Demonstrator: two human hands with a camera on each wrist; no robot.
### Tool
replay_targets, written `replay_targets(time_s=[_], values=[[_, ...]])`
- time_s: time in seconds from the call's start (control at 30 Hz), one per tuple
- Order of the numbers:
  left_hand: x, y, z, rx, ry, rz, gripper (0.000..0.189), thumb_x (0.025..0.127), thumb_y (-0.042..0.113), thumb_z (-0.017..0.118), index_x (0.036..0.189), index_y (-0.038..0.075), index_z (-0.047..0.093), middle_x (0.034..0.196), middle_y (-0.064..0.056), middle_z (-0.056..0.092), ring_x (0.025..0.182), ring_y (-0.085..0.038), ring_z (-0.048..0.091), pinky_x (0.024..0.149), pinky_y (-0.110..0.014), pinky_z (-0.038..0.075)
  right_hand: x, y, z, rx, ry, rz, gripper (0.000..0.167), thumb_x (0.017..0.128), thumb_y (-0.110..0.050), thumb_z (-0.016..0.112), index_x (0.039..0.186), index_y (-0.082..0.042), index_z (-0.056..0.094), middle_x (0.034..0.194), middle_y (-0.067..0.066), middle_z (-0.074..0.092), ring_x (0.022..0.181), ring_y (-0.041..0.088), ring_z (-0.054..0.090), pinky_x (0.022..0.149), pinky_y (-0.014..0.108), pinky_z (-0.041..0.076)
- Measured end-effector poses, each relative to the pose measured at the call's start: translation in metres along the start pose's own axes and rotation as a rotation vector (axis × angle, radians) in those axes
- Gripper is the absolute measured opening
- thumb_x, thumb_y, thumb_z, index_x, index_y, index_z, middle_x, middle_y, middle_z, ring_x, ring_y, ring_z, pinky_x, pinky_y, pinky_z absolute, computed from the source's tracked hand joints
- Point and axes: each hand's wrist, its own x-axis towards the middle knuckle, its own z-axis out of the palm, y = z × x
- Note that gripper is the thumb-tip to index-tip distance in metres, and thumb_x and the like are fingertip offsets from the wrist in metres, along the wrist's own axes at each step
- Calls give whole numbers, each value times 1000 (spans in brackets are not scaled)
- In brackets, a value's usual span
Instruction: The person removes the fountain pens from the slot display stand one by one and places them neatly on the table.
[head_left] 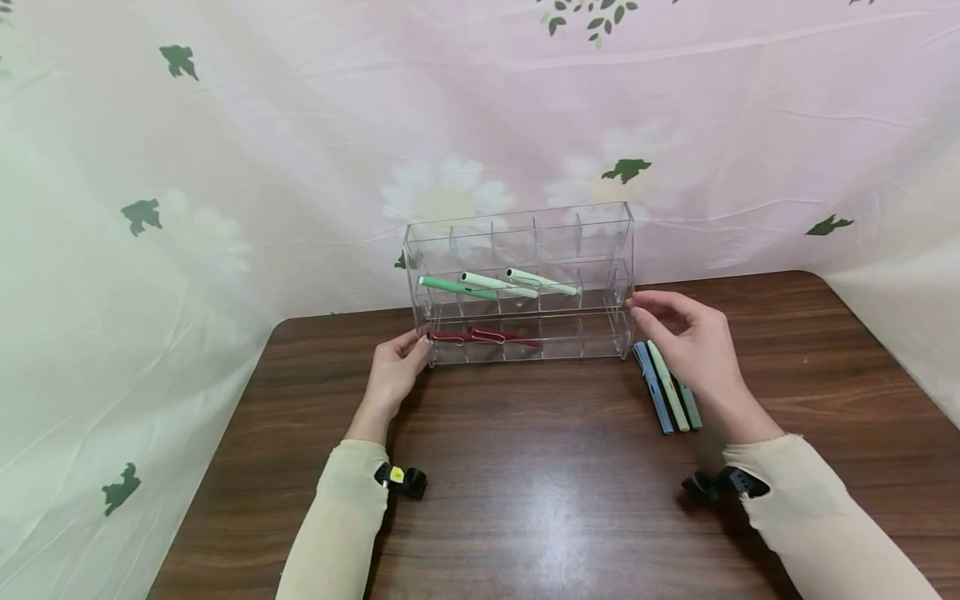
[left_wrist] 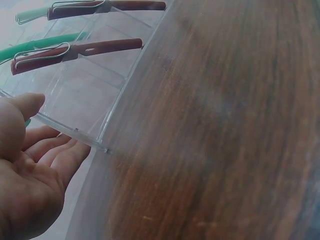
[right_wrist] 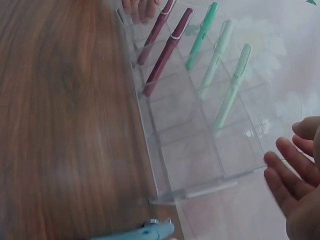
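A clear acrylic pen rack [head_left: 525, 312] with tiered compartments stands at the back of the table. Its lower tier holds two dark red pens [head_left: 501, 337]; above them lie a green pen [head_left: 456, 287] and two pale green pens [head_left: 542, 281]. My left hand [head_left: 393, 371] grips the rack's left end, thumb at the front and fingers on the outer side, as the left wrist view shows. At the opposite end is my right hand [head_left: 693, 342], its relaxed fingertips at the side panel; the right wrist view shows thumb and fingers apart.
Beside the rack, partly under my right hand, lie a blue pen [head_left: 654, 390], a light green pen [head_left: 667, 387] and a darker green pen [head_left: 690, 404]. A flowered cloth [head_left: 315, 125] hangs behind the brown wooden table [head_left: 525, 483].
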Motion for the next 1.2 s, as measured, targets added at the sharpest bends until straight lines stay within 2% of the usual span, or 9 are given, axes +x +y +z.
replay_targets(time_s=[0.2, 0.47, 0.53, 0.7, 0.77, 1.03, 1.13, 1.2], values=[[-1, 3, 2, -7, -1, -4, 46, 112, 10, 56, 154, -8, 53, 151, -27, 61, 142, -33, 60, 113, -34, 55, 6, -6, 12, 70, -20, -33, 25, 99, -3, 76, 124, 0, 79, 106, -31, 74, 92, -13, 70, 78, 3, 55], [-1, 3, 2, 9, 3, -6, 46, 112, 12, 57, 153, -7, 54, 151, -27, 62, 141, -33, 61, 112, -33, 56, 14, -17, 22, 58, -40, -30, 25, 100, -9, 78, 125, -6, 80, 108, -30, 75, 97, -13, 68, 78, 4, 54], [-2, 3, 2, 11, 4, -7, 46, 112, 12, 57, 154, -7, 54, 151, -27, 62, 141, -33, 61, 112, -34, 56, 16, -18, 25, 60, -52, -33, 26, 100, -8, 77, 126, -6, 80, 111, -22, 79, 98, -13, 68, 77, 5, 53], [-2, 3, 2, 9, 5, -7, 46, 112, 12, 57, 153, -7, 55, 151, -27, 62, 142, -33, 61, 112, -34, 55, 21, -22, 31, 74, -84, -41, 27, 101, -8, 76, 128, -6, 79, 120, 12, 82, 100, -14, 67, 78, 7, 54], [-2, 3, 2, 9, 6, -7, 45, 112, 12, 57, 153, -7, 55, 151, -27, 62, 142, -33, 61, 112, -34, 55, 23, -25, 33, 80, -96, -46, 27, 101, -8, 76, 128, -5, 78, 121, 19, 80, 100, -14, 67, 78, 7, 54], [-2, 2, 1, 12, 12, -9, 45, 112, 11, 57, 153, -7, 54, 150, -27, 63, 140, -33, 62, 111, -34, 56, 31, -30, 42, 67, -115, -78, 26, 101, -9, 77, 127, -5, 79, 122, 15, 81, 102, -12, 66, 69, 9, 49], [-2, 2, 1, 11, 12, -8, 45, 112, 11, 57, 153, -7, 54, 150, -27, 63, 140, -33, 62, 111, -33, 56, 33, -31, 44, 45, -131, -70, 27, 102, -12, 76, 129, -7, 78, 124, 12, 81, 109, -12, 65, 77, 9, 49], [-2, 2, 1, 8, 11, -6, 45, 112, 11, 57, 153, -8, 55, 150, -27, 63, 140, -32, 61, 112, -33, 56, 34, -32, 45, 26, -150, -57, 29, 103, -15, 76, 131, -9, 77, 126, 10, 80, 116, -5, 66, 87, 10, 49]])
